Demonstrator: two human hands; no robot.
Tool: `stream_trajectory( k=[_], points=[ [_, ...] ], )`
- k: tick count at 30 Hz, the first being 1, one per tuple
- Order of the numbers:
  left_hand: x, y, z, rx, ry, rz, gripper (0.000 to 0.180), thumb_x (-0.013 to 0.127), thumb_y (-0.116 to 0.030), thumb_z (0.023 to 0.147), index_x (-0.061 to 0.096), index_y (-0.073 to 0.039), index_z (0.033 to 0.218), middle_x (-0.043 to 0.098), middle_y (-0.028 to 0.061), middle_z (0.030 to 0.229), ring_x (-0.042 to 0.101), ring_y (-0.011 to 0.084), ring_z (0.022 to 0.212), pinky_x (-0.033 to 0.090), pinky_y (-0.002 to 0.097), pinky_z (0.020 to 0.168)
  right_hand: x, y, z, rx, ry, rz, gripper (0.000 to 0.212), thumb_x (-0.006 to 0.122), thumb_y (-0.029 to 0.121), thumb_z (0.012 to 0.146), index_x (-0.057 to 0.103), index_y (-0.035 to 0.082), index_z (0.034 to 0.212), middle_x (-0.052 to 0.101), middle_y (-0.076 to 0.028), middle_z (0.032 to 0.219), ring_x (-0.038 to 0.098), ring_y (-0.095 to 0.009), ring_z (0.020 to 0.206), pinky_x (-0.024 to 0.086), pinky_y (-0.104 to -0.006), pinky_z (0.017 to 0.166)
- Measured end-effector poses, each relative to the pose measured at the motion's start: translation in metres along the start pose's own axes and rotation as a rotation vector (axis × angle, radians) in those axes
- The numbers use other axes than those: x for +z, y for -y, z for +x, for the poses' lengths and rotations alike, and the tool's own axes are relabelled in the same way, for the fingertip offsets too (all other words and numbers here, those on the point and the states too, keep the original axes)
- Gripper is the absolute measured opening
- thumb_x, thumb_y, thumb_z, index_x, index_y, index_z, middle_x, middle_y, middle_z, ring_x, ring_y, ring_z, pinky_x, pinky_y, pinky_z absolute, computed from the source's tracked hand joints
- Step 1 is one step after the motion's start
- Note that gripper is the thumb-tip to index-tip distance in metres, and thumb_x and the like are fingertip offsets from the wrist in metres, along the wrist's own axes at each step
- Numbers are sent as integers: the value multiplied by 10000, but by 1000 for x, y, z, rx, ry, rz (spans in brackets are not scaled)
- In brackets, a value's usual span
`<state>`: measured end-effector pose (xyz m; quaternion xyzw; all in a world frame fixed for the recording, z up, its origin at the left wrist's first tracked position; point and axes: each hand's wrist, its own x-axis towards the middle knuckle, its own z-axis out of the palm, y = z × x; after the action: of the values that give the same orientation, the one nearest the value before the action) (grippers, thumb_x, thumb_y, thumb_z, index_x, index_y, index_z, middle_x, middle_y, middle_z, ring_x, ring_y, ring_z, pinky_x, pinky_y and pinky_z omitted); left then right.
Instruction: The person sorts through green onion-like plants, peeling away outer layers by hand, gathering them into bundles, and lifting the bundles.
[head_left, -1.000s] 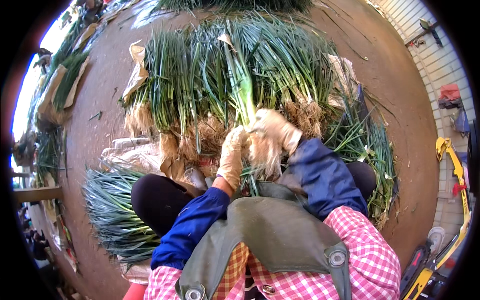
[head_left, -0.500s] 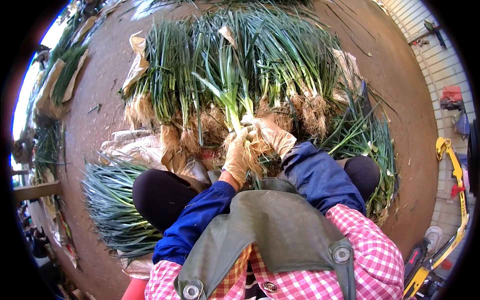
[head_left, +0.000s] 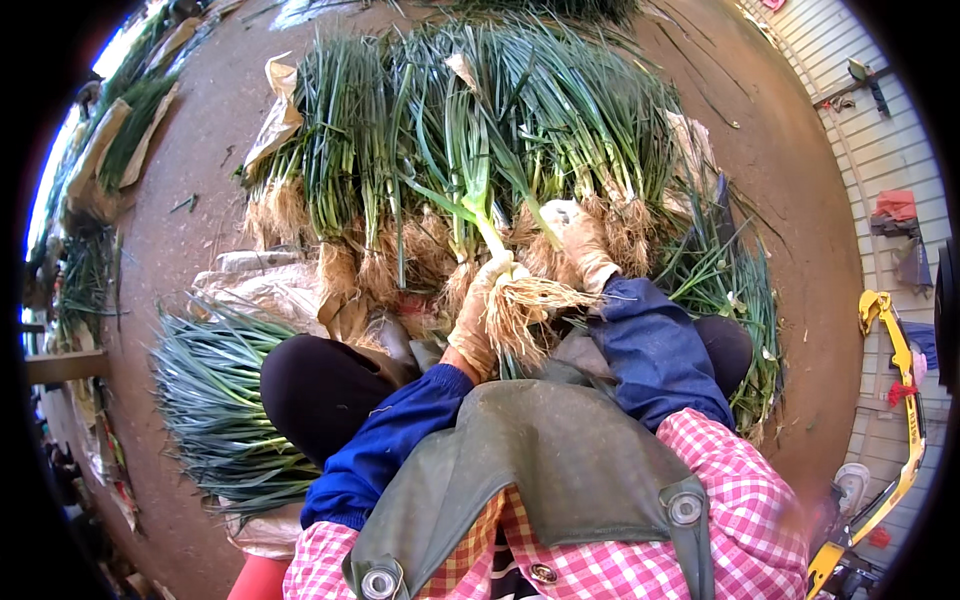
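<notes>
My gloved left hand (head_left: pixel 476 318) is wrapped round the white base of a green onion (head_left: pixel 489 234). Its pale roots (head_left: pixel 530 300) spill out over the fingers, and its leaves point away from me. To the right, my gloved right hand (head_left: pixel 582 246) is closed on a long green leaf (head_left: pixel 540 215) that slants down from the onion's top; the glove partly hides its end. Just beyond both hands, a broad row of green onions (head_left: pixel 420 130) lies with roots toward me.
At my left knee rests a pile of green onions (head_left: pixel 225 400), beside a pale sack (head_left: pixel 265 285). More loose greens (head_left: pixel 745 310) lie by my right knee. A yellow curved metal arm (head_left: pixel 912 400) stands at the far right, near a tiled strip.
My right hand has moved right, away from the stem, drawing a leaf along. The onion's base has tilted, and its roots now spread to the right.
</notes>
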<state>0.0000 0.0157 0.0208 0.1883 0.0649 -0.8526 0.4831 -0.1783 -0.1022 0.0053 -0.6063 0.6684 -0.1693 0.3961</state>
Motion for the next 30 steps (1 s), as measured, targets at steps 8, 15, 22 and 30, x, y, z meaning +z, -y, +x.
stream_trajectory(
  k=[8, 15, 22, 30],
  points=[
    [-3, 36, 16, -178, -58, 60, 180, 607, -140, 898, 600, 26, 969, 644, 103, 834, 638, 225, 713, 548, 331, 662, 46, 8, -9, 153, 658, 1067, 334, 563, 295, 952, 590, -8, 1090, 655, -93, 927, 634, -152, 768, 542, -309, 613],
    [-27, 39, 13, -149, -229, 343, 228, 616, -163, 884, 632, 46, 972, 654, 108, 816, 631, 222, 649, 523, 317, 616, 50, -6, -30, -23, -17, 338, 337, 532, 307, 965, 659, 0, 907, 677, -85, 752, 632, -155, 612, 518, -301, 564],
    [-23, 41, 27, 241, -119, 153, 225, 629, -194, 901, 655, 1, 1010, 619, 7, 797, 524, 108, 659, 420, 242, 600, 35, 0, -59, 164, 264, 985, 247, 530, 289, 971, 603, 68, 890, 567, -7, 648, 507, -105, 497, 411, -232, 456],
    [-6, 33, 14, 119, -4, 117, 204, 618, -174, 901, 636, 9, 988, 657, 56, 844, 605, 126, 721, 488, 246, 654, -5, 39, -105, 172, 334, 1089, 244, 465, 280, 991, 572, 64, 950, 577, 7, 746, 505, -53, 540, 446, -180, 472]
  ],
)
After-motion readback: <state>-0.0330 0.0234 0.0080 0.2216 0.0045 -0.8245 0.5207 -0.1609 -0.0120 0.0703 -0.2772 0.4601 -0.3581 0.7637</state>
